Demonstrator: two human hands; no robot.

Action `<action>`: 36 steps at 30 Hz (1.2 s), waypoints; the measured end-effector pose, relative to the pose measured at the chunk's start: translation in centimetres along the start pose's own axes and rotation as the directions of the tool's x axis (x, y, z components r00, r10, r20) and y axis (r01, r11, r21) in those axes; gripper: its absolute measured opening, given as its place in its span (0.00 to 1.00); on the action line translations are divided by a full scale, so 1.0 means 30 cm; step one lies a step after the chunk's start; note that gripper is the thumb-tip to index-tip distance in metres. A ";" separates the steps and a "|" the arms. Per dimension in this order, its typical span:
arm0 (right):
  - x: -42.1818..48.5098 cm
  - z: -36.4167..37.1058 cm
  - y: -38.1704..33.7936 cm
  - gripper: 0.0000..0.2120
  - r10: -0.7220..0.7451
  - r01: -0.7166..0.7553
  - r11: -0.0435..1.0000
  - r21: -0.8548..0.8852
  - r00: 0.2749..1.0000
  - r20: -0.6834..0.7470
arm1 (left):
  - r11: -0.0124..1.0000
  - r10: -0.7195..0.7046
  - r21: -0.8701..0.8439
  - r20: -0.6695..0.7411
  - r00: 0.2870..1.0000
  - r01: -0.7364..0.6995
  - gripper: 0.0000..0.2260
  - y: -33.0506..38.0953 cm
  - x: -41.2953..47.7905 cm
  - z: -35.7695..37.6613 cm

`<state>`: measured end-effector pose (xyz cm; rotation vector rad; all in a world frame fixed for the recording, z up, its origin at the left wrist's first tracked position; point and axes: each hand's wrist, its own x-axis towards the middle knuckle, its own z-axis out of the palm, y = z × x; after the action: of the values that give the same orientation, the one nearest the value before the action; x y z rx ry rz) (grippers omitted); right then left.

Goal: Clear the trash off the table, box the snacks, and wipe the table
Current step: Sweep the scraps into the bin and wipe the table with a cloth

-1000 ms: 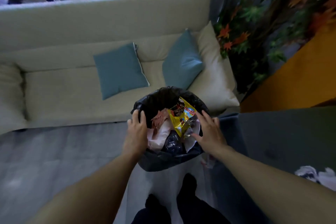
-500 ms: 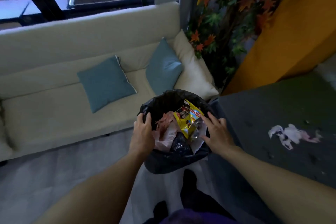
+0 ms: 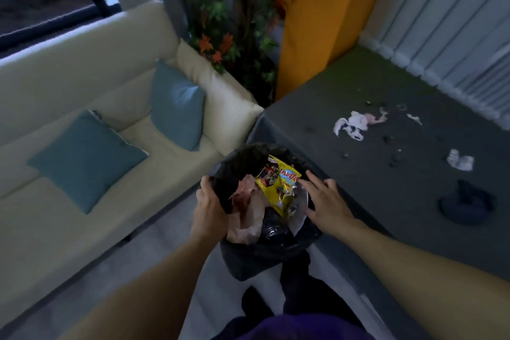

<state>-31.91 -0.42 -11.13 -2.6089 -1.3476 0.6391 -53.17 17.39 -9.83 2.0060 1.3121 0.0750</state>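
Note:
A bin lined with a black bag stands on the floor at the table's near left corner. Inside it lie a yellow snack wrapper, pinkish crumpled paper and other trash. My left hand grips the bag's left rim. Over the right rim, beside the wrapper, my right hand rests with straight, spread fingers. On the dark grey table lie crumpled white tissues, a smaller white scrap, scattered crumbs and a dark blue cloth.
A cream sofa with two blue cushions fills the left. Artificial autumn leaves and an orange panel stand behind the table's far corner. Grey blinds run along the table's far side. My legs are below the bin.
The view has swung right, bringing more of the table and its tissues into sight. Both hands stay at the bin's rim, barely shifted.

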 end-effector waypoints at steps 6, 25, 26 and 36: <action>-0.106 0.010 0.098 0.36 0.121 -0.122 0.992 0.036 0.992 0.025 | 0.999 0.028 -0.035 0.218 0.975 -0.021 0.32 0.070 -0.049 0.079; -0.209 -0.133 0.677 0.21 0.495 -0.461 0.869 0.179 0.797 -0.348 | 0.980 -0.193 0.019 0.282 0.940 0.196 0.30 0.318 -0.138 0.388; -0.215 -0.141 0.709 0.21 0.524 -0.492 0.851 0.183 0.773 -0.358 | 0.977 -0.209 0.010 0.277 0.938 0.215 0.30 0.331 -0.138 0.404; -0.234 -0.121 0.997 0.27 0.919 -0.835 0.393 0.386 0.372 -0.130 | 0.948 -0.316 0.008 0.160 0.935 0.319 0.31 0.396 -0.125 0.556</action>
<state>-11.62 -23.46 -14.91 -2.8364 0.3974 0.3667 -38.85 2.81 -13.77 1.7210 1.5058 -0.2201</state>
